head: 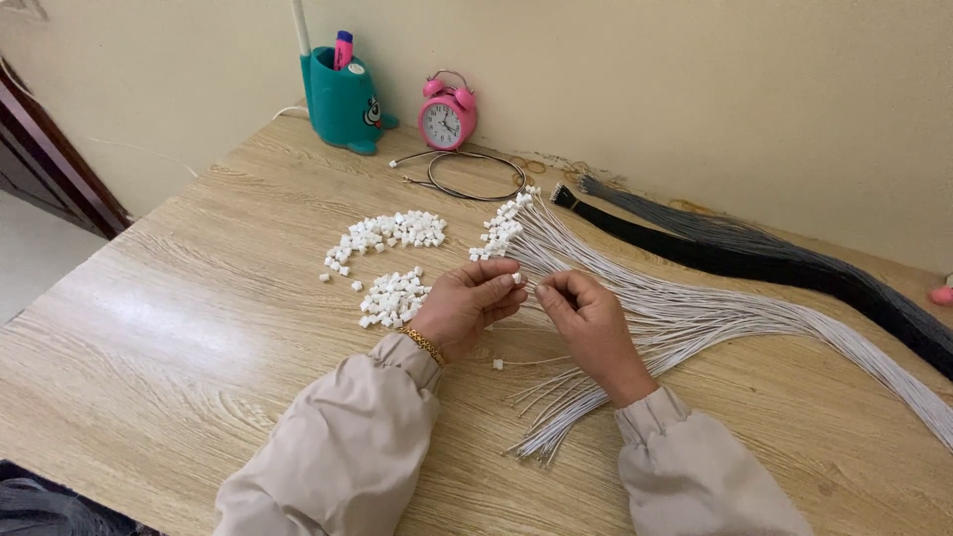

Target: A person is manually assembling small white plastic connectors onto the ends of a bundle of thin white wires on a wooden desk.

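Observation:
My left hand (469, 303) pinches a small white plastic connector (516, 279) at its fingertips. My right hand (586, 323) is closed on the end of a thin white wire (534, 288), held right against that connector. Both hands hover over the wooden table (179, 337), just left of a big bundle of white wires (695, 313). Several of those wires carry white connectors on their far ends (504, 226). Two loose heaps of white connectors (395, 296) lie left of my left hand. One wire with a connector (516, 362) lies below my hands.
A teal pen holder (342, 99) and a pink alarm clock (448, 111) stand by the wall at the back. A coiled dark cable (475, 177) lies before the clock. Black and grey wire bundles (794, 263) run along the right back. A pink object (941, 295) sits at the right edge.

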